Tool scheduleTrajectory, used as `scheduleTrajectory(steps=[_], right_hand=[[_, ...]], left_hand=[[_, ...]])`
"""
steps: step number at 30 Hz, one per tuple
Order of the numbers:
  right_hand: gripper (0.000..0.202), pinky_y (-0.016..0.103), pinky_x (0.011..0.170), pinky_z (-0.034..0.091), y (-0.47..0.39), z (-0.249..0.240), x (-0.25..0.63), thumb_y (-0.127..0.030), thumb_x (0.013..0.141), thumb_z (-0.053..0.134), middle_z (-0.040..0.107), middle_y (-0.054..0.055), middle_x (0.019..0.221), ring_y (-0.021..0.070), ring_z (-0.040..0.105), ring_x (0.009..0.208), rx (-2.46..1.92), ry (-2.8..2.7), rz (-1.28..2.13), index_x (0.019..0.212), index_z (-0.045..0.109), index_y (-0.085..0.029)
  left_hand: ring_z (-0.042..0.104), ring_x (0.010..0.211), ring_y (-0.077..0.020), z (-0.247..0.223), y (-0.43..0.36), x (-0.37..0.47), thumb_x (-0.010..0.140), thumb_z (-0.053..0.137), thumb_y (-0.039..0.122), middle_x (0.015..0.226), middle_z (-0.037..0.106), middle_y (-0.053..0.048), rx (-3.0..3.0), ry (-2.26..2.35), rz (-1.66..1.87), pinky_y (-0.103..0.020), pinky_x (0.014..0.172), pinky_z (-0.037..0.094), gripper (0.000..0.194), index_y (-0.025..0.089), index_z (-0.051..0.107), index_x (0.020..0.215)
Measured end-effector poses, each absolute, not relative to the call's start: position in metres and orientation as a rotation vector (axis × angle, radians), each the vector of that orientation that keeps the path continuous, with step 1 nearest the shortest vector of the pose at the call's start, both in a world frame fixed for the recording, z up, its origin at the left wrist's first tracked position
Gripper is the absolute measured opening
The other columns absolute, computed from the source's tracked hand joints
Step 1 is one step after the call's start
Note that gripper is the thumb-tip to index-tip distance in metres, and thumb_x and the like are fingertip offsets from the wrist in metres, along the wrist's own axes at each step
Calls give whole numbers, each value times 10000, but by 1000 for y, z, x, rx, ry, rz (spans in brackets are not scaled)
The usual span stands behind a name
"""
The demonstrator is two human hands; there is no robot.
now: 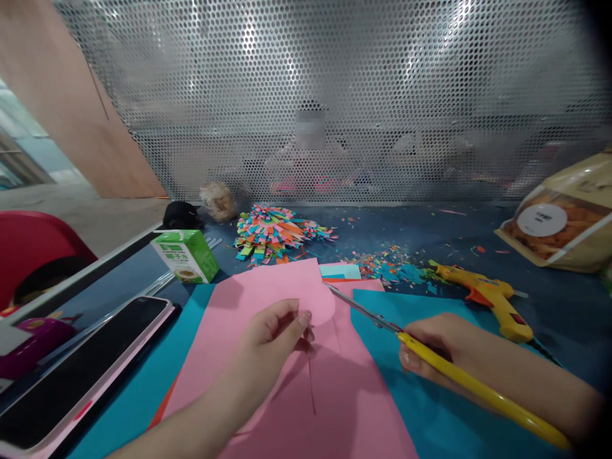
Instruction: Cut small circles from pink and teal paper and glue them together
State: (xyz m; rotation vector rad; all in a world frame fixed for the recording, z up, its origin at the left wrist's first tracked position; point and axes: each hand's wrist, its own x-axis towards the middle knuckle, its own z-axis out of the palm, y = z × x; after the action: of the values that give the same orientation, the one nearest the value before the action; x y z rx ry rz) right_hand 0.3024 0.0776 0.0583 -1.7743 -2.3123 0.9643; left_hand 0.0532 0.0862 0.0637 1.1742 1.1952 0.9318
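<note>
- Pink paper piece, one, rounded at its right edge; located mid-table, raised over the larger sheets.
- Left hand, pinching the piece's lower part between thumb and fingers.
- Scissors, yellow-handled; tips at the piece's right edge, whether touching cannot be told.
- Right hand, wrapped around the scissors' handle.
- Risk, judged: a wavering wrist would spoil the rounded edge; a slack pinch would let the paper bend away from the blades.
- Risk, judged: the left fingers sit near the blades; a cut turned inward could nick them.
- Pink sheet, spread beneath both; held too low, the piece could let the blades catch this too.
- Blue sheet, under the right hand.
- Paper scraps, strewn beyond; offcuts could get lost among them.
- Glue gun, yellow, lying right; hot or cold cannot be told, a burn being possible if hot.
- Fringed paper bundle, multicoloured, at the back.
- Drink carton, green and white, upright; a knock could wet the paper.
</note>
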Motion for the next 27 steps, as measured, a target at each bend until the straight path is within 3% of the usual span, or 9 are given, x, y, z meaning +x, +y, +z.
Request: scheduleTrajectory(steps=[8, 14, 18, 21, 27], right_hand=[[329, 272, 520, 294, 79, 56, 303, -490, 857, 489, 453, -32, 627, 141, 362, 570, -1727, -2294, 1029, 666, 474, -222], [405, 279, 498, 241, 79, 58, 302, -557, 821, 429, 351, -41, 579, 139, 291, 547, -1795, -2324, 908, 588, 386, -227], [453, 279, 473, 184, 78, 57, 302, -572, 828, 433, 275, -58, 563, 127, 256, 532, -1785, -2345, 857, 558, 326, -225], [447, 278, 474, 190, 79, 56, 303, -566, 818, 461, 290, -58, 559, 125, 259, 532, -1773, -2344, 872, 560, 343, -221], [352, 275, 500, 269, 80, 55, 302, -497, 851, 485, 402, -35, 614, 139, 326, 572, -1716, -2282, 1049, 638, 439, -221]], left_hand=[[569, 636, -145, 63, 83, 53, 855, 557, 338, 622, 578, 8, 1374, 1220, 853, -240, 663, 448, 239, 189, 575, 670], [560, 654, -135, 64, 85, 53, 875, 532, 344, 634, 544, 21, 1380, 1272, 841, -244, 684, 432, 243, 183, 563, 697], [621, 763, -149, 61, 86, 55, 853, 584, 314, 784, 622, -11, 1142, 1251, 904, -260, 723, 480, 154, 171, 578, 797], [668, 840, -176, 59, 87, 55, 849, 608, 311, 845, 657, -33, 984, 1128, 949, -257, 671, 522, 152, 165, 568, 832], [699, 728, -167, 58, 86, 55, 787, 705, 302, 676, 682, -12, 967, 1029, 982, -213, 533, 510, 233, 169, 527, 717]])
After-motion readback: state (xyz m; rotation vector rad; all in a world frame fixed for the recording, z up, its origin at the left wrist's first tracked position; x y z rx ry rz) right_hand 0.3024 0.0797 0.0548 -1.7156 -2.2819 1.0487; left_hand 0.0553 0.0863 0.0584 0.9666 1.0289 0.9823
